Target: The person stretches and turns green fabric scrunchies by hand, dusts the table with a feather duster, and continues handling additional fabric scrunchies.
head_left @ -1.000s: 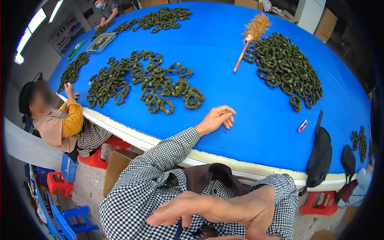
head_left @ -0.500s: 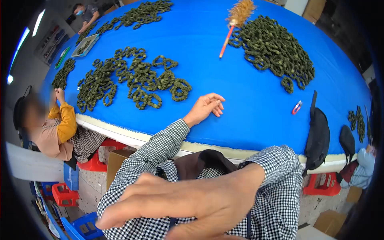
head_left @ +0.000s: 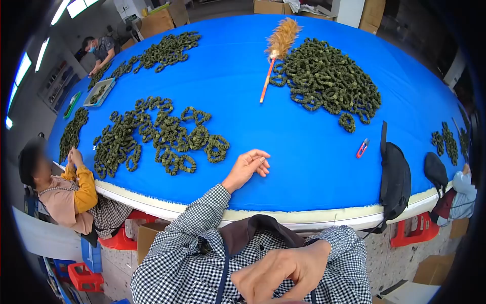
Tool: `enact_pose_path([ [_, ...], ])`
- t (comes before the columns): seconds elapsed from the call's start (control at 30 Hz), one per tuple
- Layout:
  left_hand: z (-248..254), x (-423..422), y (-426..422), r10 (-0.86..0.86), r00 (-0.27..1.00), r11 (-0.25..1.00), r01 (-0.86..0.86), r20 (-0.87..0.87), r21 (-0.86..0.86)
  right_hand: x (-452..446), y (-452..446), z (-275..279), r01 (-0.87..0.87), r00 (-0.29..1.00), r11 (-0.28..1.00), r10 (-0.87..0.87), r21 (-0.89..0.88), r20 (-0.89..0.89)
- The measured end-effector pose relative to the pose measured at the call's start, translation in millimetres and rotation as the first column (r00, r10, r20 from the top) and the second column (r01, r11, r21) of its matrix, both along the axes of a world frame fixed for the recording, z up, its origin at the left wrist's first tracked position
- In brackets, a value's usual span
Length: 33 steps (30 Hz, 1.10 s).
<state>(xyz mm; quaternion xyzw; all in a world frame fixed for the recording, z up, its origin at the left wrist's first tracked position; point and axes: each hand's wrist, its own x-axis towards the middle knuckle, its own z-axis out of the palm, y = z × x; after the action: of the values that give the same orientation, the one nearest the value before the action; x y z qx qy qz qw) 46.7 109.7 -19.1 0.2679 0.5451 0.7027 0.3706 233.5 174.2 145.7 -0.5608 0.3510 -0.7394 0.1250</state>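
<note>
My left hand (head_left: 248,169) rests on the blue table cover near the front edge, its fingers loosely bent and apart, holding nothing. Nearest to it lies a spread of dark green beaded rings, like bracelets (head_left: 217,148). My right hand (head_left: 284,272) is raised in front of my chest, close to the camera. Its fingers bend downward, and their tips are hidden at the bottom of the view. Behind it are my checked clothing and a dark collar (head_left: 240,235).
A feather duster (head_left: 268,76) lies beside a large heap of green rings (head_left: 329,76). Red thread snips (head_left: 362,148) and a black waist bag (head_left: 395,177) lie to the right. Co-workers sit at left (head_left: 66,187), far left (head_left: 104,50) and right (head_left: 460,195). A tray (head_left: 99,92) stands at left.
My right hand has drawn back toward my chest, its stretched fingers now bent. My left hand stays on the table. The camera view has tilted up, showing more of the room.
</note>
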Motion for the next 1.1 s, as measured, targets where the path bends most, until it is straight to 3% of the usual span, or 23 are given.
enact_pose_path([
  [0.07,-1,-1,-1,0.000,1.000,1.000,0.000,0.003,0.020,1,4,10,0.026,0.994,1.000,-0.025,-0.007,0.104],
  [0.17,0,-8,1,0.004,1.000,0.999,-0.004,-0.001,0.033,2,5,27,0.225,0.920,0.961,-0.155,-0.163,0.359],
  [0.37,-2,0,0,0.014,0.999,1.000,-0.013,0.051,-0.013,1,29,36,0.301,0.935,0.935,-0.251,-0.186,0.251],
  [0.47,0,-1,1,0.049,0.999,0.999,-0.049,-0.001,-0.014,7,30,31,0.311,0.942,0.934,-0.278,-0.175,0.187],
  [0.63,-1,-2,-4,0.038,0.999,0.999,-0.038,0.010,0.013,14,20,28,0.347,0.928,0.931,-0.323,-0.110,0.187],
  [0.77,11,-4,-8,0.047,0.998,0.998,-0.048,-0.050,-0.036,11,20,26,0.429,0.892,0.901,-0.412,-0.062,0.185],
  [0.83,27,-17,-16,0.153,0.953,0.984,-0.170,-0.262,-0.043,5,22,25,0.482,0.864,0.875,-0.469,-0.034,0.181],
  [0.87,33,-28,-21,0.163,0.953,0.983,-0.180,-0.255,-0.044,1,23,25,0.514,0.846,0.858,-0.504,-0.015,0.175],
  [0.93,49,-57,-35,0.392,0.728,0.854,-0.515,-0.562,-0.070,-9,27,24,0.585,0.797,0.810,-0.581,0.027,0.161],
  [1.0,66,-83,-50,0.284,0.376,0.643,-0.757,-0.882,-0.116,-18,35,23,0.677,0.719,0.733,-0.679,0.072,0.150],
  [1.03,60,-104,-57,0.294,0.363,0.628,-0.770,-0.884,-0.108,-23,39,23,0.713,0.681,0.695,-0.718,0.092,0.141],
  [1.1,30,-144,-67,-0.007,0.078,0.505,-0.860,-0.997,-0.071,-35,46,18,0.776,0.601,0.616,-0.787,0.135,0.136],
])
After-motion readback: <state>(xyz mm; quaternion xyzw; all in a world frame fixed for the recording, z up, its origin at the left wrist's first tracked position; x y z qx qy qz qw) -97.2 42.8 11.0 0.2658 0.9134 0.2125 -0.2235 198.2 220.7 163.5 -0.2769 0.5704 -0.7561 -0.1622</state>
